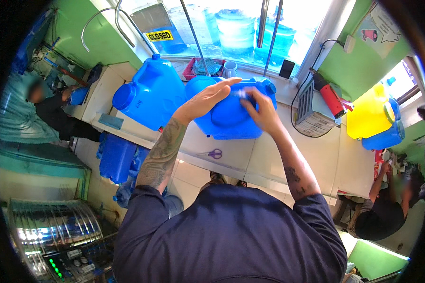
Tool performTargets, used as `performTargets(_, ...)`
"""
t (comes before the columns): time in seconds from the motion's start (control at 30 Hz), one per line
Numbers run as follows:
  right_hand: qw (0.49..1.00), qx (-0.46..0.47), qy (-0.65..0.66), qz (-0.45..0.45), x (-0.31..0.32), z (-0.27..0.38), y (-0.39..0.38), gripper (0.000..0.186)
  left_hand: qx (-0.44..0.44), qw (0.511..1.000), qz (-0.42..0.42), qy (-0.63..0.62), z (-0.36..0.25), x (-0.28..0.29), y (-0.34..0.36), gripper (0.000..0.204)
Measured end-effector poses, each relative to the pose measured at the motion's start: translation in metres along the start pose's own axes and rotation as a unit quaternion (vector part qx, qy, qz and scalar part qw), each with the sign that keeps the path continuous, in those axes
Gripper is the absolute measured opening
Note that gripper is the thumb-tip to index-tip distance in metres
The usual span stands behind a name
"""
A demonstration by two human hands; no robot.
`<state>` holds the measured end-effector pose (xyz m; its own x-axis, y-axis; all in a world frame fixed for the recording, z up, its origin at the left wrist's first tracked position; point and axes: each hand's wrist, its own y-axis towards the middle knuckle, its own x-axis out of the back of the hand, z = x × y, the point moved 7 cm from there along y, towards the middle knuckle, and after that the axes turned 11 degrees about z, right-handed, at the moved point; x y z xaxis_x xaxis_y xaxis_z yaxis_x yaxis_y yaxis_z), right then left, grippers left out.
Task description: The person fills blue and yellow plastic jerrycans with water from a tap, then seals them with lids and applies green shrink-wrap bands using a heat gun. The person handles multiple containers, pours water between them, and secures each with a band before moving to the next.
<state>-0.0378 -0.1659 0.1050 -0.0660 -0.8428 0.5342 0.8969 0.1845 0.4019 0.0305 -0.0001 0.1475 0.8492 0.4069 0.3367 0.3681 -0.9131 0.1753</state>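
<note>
A blue plastic water jug (236,125) stands on the counter in front of me, with a big round lid on its left and a small cap (270,88) at its upper right. My left hand (204,101) is over the jug's left part, fingers stretched out flat and together; whether it touches the lid is unclear. Above the jug's middle, my right hand (263,111) is bent with thumb and fingers drawn in around a small whitish thing (242,94), too blurred to name. The fingertips of both hands are close together.
Another blue jug (153,94) stands at the left. Purple-handled scissors (215,153) lie near the counter's front edge. Behind are a red tray (193,69), a white mug (230,69) and a phone (286,69). A red heat gun (329,94) rests at the right. Two people work at the sides.
</note>
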Motion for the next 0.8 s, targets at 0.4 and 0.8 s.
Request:
performTargets(0.4, 0.847, -0.527, -0.062, 0.027, -0.149, -0.270, -0.393, 0.049, 0.089, 0.871, -0.129, 0.465, 0.057, -0.032, 0.049, 0.040)
performTargets(0.8, 0.813, -0.526, 0.067, -0.241, -0.068, -0.154, -0.391, 0.048, 0.021, 0.969, -0.144, 0.201, 0.029, 0.015, -0.030, 0.045)
